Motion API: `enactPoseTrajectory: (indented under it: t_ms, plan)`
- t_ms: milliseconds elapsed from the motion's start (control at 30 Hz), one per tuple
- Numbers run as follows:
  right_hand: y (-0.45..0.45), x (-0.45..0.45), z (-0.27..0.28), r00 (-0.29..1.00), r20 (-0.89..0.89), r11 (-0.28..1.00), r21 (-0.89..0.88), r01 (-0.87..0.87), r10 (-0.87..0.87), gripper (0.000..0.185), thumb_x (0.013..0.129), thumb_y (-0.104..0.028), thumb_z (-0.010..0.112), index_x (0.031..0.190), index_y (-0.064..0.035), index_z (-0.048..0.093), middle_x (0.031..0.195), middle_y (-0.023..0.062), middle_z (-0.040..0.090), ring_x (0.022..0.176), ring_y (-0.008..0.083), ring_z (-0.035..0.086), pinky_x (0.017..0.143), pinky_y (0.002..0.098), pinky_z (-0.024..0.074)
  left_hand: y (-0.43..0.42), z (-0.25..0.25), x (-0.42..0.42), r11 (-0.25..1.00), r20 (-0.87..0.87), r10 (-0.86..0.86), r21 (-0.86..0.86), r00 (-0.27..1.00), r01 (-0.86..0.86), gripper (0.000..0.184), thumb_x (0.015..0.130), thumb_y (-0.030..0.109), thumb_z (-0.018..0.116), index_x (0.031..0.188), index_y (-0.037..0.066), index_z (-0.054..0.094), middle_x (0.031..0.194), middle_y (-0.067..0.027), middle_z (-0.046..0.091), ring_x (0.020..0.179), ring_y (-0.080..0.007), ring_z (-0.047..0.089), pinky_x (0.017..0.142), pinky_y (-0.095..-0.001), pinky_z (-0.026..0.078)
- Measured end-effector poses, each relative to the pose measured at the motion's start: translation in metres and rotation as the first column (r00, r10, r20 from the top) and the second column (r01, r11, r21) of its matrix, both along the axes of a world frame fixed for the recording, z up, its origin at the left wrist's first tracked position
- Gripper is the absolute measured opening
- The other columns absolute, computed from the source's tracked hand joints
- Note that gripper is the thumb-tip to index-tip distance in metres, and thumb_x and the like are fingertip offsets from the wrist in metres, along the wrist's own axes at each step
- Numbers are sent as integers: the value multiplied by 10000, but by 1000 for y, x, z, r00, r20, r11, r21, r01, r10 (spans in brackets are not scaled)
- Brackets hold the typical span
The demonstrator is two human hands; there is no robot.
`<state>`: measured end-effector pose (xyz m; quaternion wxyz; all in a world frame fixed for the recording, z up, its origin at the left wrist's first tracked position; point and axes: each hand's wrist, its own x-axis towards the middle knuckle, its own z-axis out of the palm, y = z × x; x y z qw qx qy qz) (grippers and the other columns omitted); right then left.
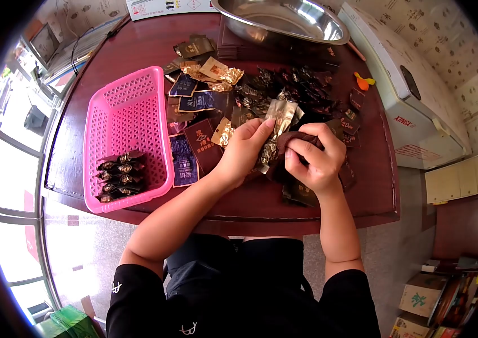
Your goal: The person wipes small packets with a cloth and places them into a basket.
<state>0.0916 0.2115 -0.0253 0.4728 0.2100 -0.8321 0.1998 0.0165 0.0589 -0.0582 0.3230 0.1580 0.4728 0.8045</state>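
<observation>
My left hand [245, 147] grips a shiny gold foil packet [282, 114], thumb pressed on its face. Close beside it, my right hand [319, 156] is closed on a dark brown cloth [294, 139], which touches the packet's right side. The packet's lower end is partly covered by the cloth and fingers. Dark foil packets [306, 84] lie heaped just beyond my hands. Left of them are blue packets [185, 160], a brown packet with red lettering [204, 141] and gold packets [216, 70].
A pink perforated basket [120, 124] stands at the table's left, with several dark packets [119, 176] stacked in its near end. A steel basin [284, 31] sits at the back. A white appliance [419, 107] stands to the right. An orange and yellow object [363, 83] lies near the right edge.
</observation>
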Motion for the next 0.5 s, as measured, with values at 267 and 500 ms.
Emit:
enactPoseTrajectory:
  t_ms: [267, 500]
  plan:
    - [-7, -2, -10, 994, 82, 939, -342, -45, 77, 188, 820, -76, 733, 987, -13, 673, 991, 127, 613, 847, 276, 610, 739, 358, 508, -7, 8, -1, 953, 196, -232, 244, 953, 182, 322, 1037, 321, 496, 1161, 52, 622, 983, -42, 677, 838, -123, 645, 753, -262, 533]
    - [-23, -5, -14, 974, 204, 987, -150, -66, 96, 254, 823, -191, 763, 1037, -63, 713, 1077, 121, 607, 897, 277, 659, 726, 370, 562, 6, -1, 2, 977, -162, 190, 124, 968, -171, 373, 1054, 321, 428, 1283, 50, 540, 1178, -83, 634, 1080, -167, 611, 942, -308, 491]
